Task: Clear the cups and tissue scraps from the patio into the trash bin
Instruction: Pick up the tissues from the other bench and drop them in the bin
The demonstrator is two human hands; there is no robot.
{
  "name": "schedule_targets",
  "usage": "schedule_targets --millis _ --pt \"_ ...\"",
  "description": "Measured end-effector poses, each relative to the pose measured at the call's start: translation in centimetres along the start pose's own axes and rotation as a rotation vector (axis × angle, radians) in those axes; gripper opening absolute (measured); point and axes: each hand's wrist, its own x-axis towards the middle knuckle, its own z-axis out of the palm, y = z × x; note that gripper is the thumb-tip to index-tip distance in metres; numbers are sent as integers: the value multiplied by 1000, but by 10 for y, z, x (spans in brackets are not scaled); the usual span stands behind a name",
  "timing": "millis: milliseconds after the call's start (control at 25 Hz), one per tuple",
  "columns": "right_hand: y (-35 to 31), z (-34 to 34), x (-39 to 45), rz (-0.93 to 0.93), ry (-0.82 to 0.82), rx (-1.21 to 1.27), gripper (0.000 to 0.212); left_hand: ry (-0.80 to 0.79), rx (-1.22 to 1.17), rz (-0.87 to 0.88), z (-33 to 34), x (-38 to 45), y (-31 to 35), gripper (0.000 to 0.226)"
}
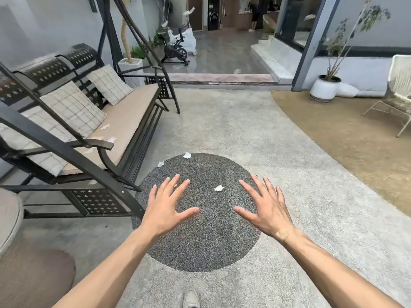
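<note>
My left hand (165,204) and my right hand (264,206) are stretched out in front of me, palms down, fingers spread, both holding nothing. Between them on the dark round patch of paving (200,247) lies a white tissue scrap (218,188). Two more scraps sit at the patch's far edge, one (160,164) to the left and one (187,155) further back. Other scraps lie on the swing bench's seat cushion, one (105,127) near the pillows and one (111,140) by the armrest. No cup or trash bin is in view.
A black metal swing bench (93,138) with checked pillows fills the left side. A round table edge (10,218) is at the far left. A white chair (398,96) and a potted plant (323,87) stand at the right; an exercise bike (175,50) is beyond the step. My shoe (190,298) shows below.
</note>
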Motion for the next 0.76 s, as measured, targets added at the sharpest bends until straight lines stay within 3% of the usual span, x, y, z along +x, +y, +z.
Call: schedule_targets --millis 760 --pt "-1 24 388 -46 33 18 80 50 6 -66 1 341 -153 84"
